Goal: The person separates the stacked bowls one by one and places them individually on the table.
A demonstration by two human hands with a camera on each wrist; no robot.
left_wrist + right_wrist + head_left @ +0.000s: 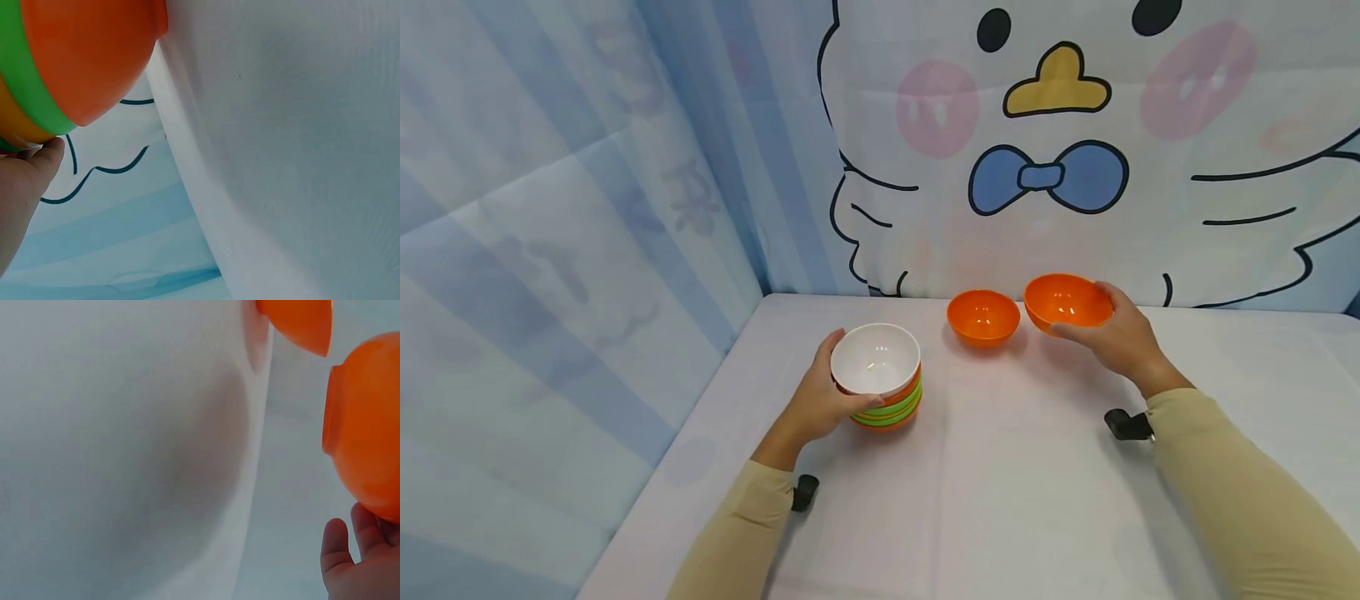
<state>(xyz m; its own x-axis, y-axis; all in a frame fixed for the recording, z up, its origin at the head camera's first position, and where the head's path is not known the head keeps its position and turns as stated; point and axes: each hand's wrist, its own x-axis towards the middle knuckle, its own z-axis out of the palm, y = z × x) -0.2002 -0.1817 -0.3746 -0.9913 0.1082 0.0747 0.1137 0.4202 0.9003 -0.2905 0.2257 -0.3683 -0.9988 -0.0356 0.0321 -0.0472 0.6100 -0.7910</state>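
Observation:
My left hand (820,402) grips a stack of nested bowls from its left side, thumb across the front. A white bowl (877,360) tops the stack, with orange and green bowls (898,410) under it. From the left wrist view, an orange bowl (94,50) forms the bottom; whether its foot touches the table I cannot tell. On the right, my right hand (1116,337) holds an orange bowl (1067,302) by its right side. That bowl hangs above the table, as the right wrist view shows its foot off the cloth. A second orange bowl (983,318) stands upright just left of it.
A white cloth covers the table (1000,500). Behind its back edge hangs a curtain (1045,242) with a cartoon figure, and a blue patterned curtain (550,275) runs along the left edge. Black wrist-camera mounts (1127,425) stick out beneath both wrists.

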